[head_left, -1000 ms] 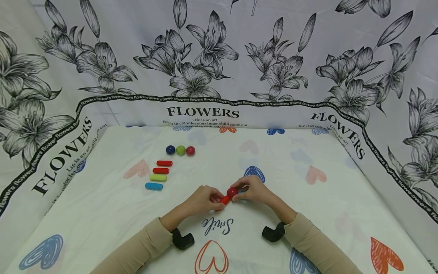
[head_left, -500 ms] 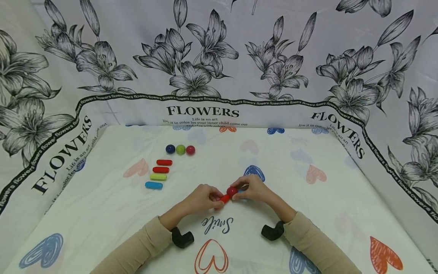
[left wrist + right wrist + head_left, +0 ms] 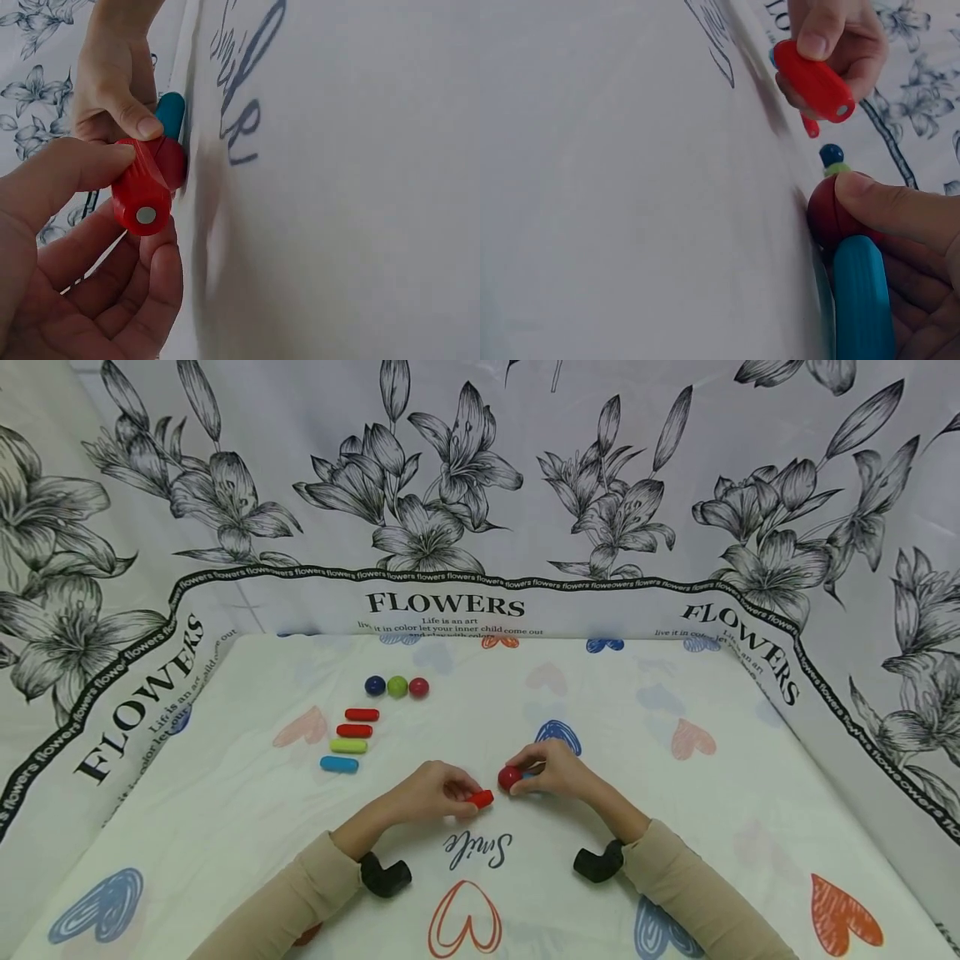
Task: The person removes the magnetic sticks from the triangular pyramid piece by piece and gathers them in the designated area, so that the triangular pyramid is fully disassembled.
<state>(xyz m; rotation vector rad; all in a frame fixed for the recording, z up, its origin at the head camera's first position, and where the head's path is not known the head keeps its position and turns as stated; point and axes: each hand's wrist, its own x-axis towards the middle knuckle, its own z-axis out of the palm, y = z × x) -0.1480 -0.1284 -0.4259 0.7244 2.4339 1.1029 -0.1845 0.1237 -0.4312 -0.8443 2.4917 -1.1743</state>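
My left hand (image 3: 429, 793) pinches a short red rod (image 3: 482, 798) between thumb and fingers. In the left wrist view the rod's near end shows a round silvery spot. Across from it my right hand (image 3: 558, 770) grips a dark red ball (image 3: 509, 779), thumb on its side. A blue rod (image 3: 862, 300) adjoins this ball and lies along the right fingers, partly hidden by them in the head view. A small gap separates the red rod from the ball.
On the cloth-covered table (image 3: 637, 877), several rods lie in a slanting column at left: two red, one yellow-green (image 3: 348, 746) and one blue (image 3: 339, 764). Behind them stand a dark blue ball (image 3: 375, 686), a green ball (image 3: 397, 686) and a red ball (image 3: 418, 687). Flower-printed cloth (image 3: 450, 543) rises behind.
My left hand has drawn the red rod away from the ball, to the left, and turned it; earlier its end met the ball. My right hand stays nearly in place with the ball.
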